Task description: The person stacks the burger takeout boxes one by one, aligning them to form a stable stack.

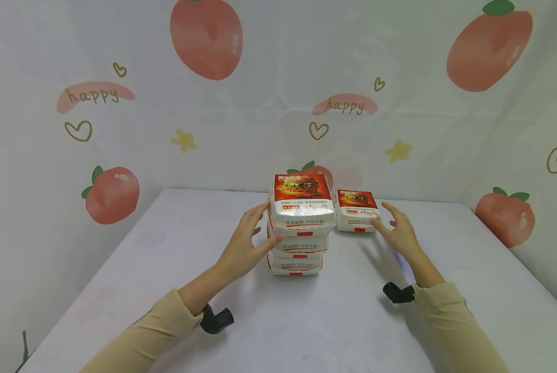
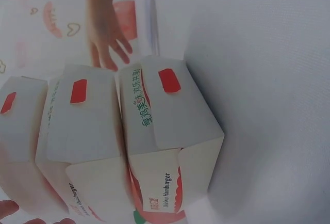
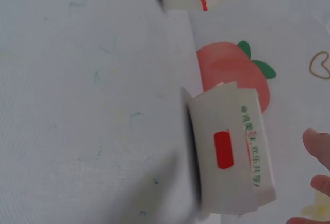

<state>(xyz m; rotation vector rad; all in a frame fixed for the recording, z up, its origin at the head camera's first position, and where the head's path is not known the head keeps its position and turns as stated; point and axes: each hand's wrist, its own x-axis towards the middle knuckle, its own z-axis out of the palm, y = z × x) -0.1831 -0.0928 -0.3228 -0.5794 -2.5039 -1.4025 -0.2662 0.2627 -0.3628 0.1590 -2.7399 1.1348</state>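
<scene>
Head view: on the counter [image 1: 306, 316], a stack of three burger boxes [image 1: 301, 225] stands upright, well in from the left and right edges. A single box [image 1: 357, 211] sits to its right, nearer the back edge. The left hand [image 1: 242, 248] lies along the left side of the stack, its grip apart, thumb over the front corner at the middle box and fingers by the top one. The right hand [image 1: 401, 235] is at the right side of the single box, grip apart too.

Left wrist view: the stacked boxes appear sideways, with fingertips in a lower corner by the top box; contact cannot be told. The lids bulge and the layers do not line up exactly, so I judge light, flat pressure low down, spread across layers, steadies them better than a squeeze.

Right wrist view: a gap shows between the right fingers and the single box. Light card likely dents, so gentle, level contact on two opposite walls, clear of the lid flap, seems best.
</scene>
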